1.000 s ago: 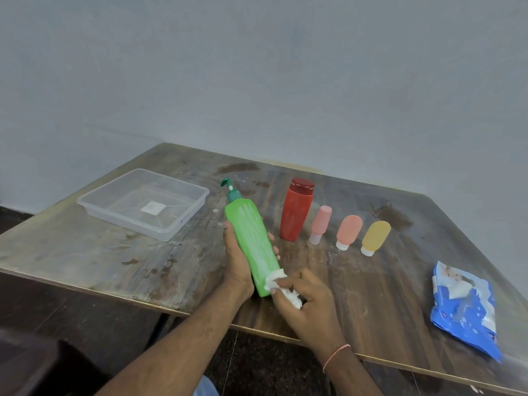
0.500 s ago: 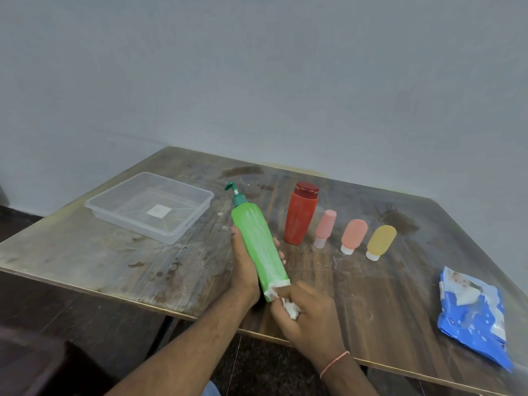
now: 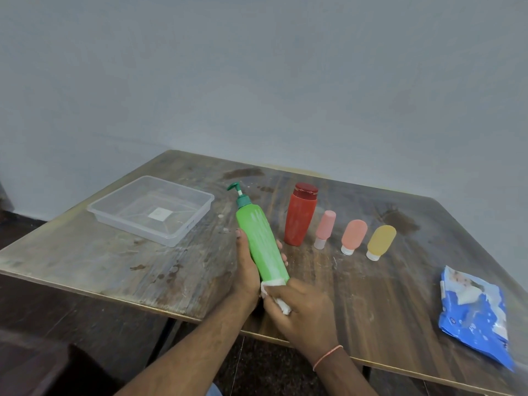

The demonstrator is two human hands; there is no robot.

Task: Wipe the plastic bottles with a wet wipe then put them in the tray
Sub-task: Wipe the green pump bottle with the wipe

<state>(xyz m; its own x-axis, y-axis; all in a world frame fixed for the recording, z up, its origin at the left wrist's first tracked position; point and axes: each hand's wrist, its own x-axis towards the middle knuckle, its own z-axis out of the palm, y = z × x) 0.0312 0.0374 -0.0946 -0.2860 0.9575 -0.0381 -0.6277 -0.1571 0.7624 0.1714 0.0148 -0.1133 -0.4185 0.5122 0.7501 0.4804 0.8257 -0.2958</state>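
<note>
While my left hand [image 3: 247, 270] clasps the green pump bottle [image 3: 261, 244] mid-body — stiff, light, probably wet-slick — my right hand [image 3: 303, 312] pinches the wet wipe [image 3: 275, 292] round its base.

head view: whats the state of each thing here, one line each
green pump bottle: tilted, held off the table
left hand: gripping its lower half
right hand: pressing the wet wipe to its base
tray: empty
red bottle: upright, capped
three small tubes: standing cap down
wipes pack: flap open
</note>
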